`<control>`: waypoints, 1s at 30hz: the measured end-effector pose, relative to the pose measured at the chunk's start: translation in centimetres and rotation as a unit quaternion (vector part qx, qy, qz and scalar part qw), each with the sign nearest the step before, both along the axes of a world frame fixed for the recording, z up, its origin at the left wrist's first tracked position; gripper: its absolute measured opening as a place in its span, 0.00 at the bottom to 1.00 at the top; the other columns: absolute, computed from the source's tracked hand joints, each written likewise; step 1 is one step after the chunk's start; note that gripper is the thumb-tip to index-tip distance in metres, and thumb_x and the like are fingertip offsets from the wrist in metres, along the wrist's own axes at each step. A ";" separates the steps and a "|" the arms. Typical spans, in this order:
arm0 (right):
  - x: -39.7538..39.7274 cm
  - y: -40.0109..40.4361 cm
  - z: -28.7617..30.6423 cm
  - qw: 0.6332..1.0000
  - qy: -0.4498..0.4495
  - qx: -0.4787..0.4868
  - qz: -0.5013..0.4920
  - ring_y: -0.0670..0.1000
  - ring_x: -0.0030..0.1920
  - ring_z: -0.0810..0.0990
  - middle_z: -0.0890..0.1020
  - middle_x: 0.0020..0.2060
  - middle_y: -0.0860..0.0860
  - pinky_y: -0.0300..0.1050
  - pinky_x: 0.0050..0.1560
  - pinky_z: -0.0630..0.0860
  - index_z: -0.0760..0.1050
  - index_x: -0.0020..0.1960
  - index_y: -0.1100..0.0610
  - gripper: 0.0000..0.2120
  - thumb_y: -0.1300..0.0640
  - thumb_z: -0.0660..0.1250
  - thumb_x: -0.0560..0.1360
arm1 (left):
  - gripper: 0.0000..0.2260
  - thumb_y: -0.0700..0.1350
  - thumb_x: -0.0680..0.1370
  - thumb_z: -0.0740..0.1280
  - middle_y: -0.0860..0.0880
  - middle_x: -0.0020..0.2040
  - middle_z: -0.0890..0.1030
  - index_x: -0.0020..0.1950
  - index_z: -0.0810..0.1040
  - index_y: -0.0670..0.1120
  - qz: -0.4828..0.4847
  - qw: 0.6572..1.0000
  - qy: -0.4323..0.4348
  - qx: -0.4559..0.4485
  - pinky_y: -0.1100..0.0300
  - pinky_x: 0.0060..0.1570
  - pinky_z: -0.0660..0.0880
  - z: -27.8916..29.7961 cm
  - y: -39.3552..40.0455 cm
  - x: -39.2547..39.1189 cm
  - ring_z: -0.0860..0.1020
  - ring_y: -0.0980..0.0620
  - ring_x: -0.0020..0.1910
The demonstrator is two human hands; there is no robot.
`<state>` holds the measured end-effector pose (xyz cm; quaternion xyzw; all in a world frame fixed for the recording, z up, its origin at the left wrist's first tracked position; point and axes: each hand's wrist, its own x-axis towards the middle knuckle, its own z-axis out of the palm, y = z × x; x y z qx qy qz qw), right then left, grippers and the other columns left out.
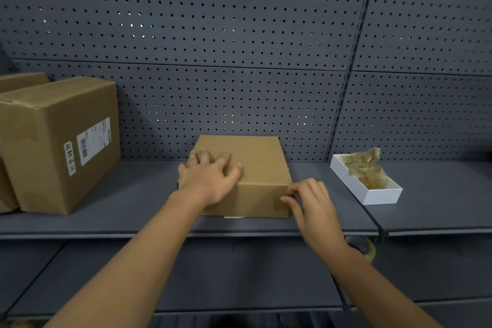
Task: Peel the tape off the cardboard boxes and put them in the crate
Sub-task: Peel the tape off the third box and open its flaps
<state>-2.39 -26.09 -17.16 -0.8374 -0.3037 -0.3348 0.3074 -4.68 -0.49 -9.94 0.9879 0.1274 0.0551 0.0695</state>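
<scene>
Two hands (210,178) (314,202) touch one small box (255,168); two bigger boxes (58,141) stand left.

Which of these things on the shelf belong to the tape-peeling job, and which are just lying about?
Part of the job:
small brown cardboard box
left hand
right hand
large brown labelled cardboard box
white tray of crumpled brown tape

Just there:
grey metal shelf
grey pegboard wall

You have one view only, from the camera on your head, looking forward and slightly down at a grey shelf (133,202) close ahead. The pegboard back wall (239,34) fills the frame from nine through twelve to three o'clock; a lower shelf (239,274) sits at six. Your forearms enter from the bottom edge.
</scene>
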 end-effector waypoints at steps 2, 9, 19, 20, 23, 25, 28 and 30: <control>0.2 -0.1 0.4 1.000 0.007 -0.004 0.003 0.51 0.47 0.72 0.75 0.45 0.46 0.41 0.45 0.69 0.76 0.47 0.57 0.06 0.61 0.74 0.78 | 0.34 0.73 0.78 0.41 0.41 0.83 0.55 0.82 0.56 0.64 0.000 1.000 0.001 -0.002 0.34 0.75 0.54 0.1 -0.1 -0.1 0.49 0.36 0.83; 0.3 -0.3 1.1 1.000 0.012 -0.013 -0.014 0.51 0.44 0.74 0.78 0.43 0.47 0.43 0.43 0.72 0.79 0.45 0.57 0.07 0.62 0.77 0.75 | 0.31 0.71 0.80 0.43 0.41 0.83 0.55 0.82 0.57 0.63 -0.005 1.000 0.003 -0.005 0.34 0.75 0.54 0.2 -0.1 -0.1 0.50 0.36 0.82; -0.4 0.0 1.9 0.996 0.033 -0.047 -0.067 0.57 0.42 0.77 0.78 0.40 0.52 0.56 0.38 0.78 0.81 0.43 0.59 0.07 0.59 0.79 0.73 | 0.31 0.71 0.79 0.43 0.40 0.83 0.55 0.81 0.59 0.64 -0.013 1.000 0.009 -0.012 0.33 0.75 0.53 0.4 0.0 -0.1 0.50 0.35 0.82; -0.6 0.0 1.9 0.995 0.038 -0.050 -0.074 0.57 0.43 0.77 0.78 0.40 0.52 0.56 0.37 0.79 0.82 0.44 0.58 0.07 0.59 0.79 0.73 | 0.31 0.71 0.79 0.44 0.40 0.83 0.55 0.80 0.60 0.64 -0.014 1.000 0.009 -0.013 0.33 0.75 0.52 0.5 0.0 -0.1 0.50 0.36 0.82; -1.0 -0.2 2.0 0.993 0.056 -0.049 -0.095 0.56 0.44 0.78 0.79 0.41 0.51 0.54 0.38 0.79 0.82 0.45 0.58 0.08 0.57 0.79 0.73 | 0.30 0.71 0.80 0.46 0.41 0.83 0.56 0.78 0.64 0.63 -0.017 0.999 0.016 -0.026 0.33 0.77 0.44 0.8 0.0 0.0 0.51 0.37 0.82; -1.0 -0.3 2.1 0.993 0.056 -0.043 -0.090 0.56 0.43 0.79 0.79 0.41 0.51 0.54 0.36 0.78 0.82 0.44 0.58 0.08 0.57 0.80 0.72 | 0.30 0.70 0.80 0.47 0.41 0.83 0.56 0.79 0.64 0.61 -0.020 0.999 0.025 -0.031 0.35 0.78 0.39 1.2 0.0 0.2 0.51 0.38 0.83; -0.9 -0.2 2.6 0.994 0.063 -0.041 -0.077 0.54 0.43 0.76 0.78 0.40 0.49 0.53 0.36 0.77 0.79 0.42 0.57 0.10 0.56 0.80 0.72 | 0.30 0.64 0.83 0.49 0.44 0.84 0.58 0.82 0.64 0.52 -0.044 0.999 0.019 0.000 0.41 0.81 0.41 1.8 -0.7 0.7 0.53 0.44 0.83; -0.8 -0.1 3.1 0.992 0.087 -0.041 -0.077 0.52 0.44 0.74 0.77 0.40 0.47 0.52 0.39 0.76 0.77 0.41 0.56 0.11 0.54 0.79 0.73 | 0.27 0.58 0.85 0.51 0.46 0.85 0.57 0.82 0.63 0.47 -0.078 0.997 -0.003 0.007 0.40 0.81 0.48 2.0 -2.0 1.2 0.56 0.45 0.83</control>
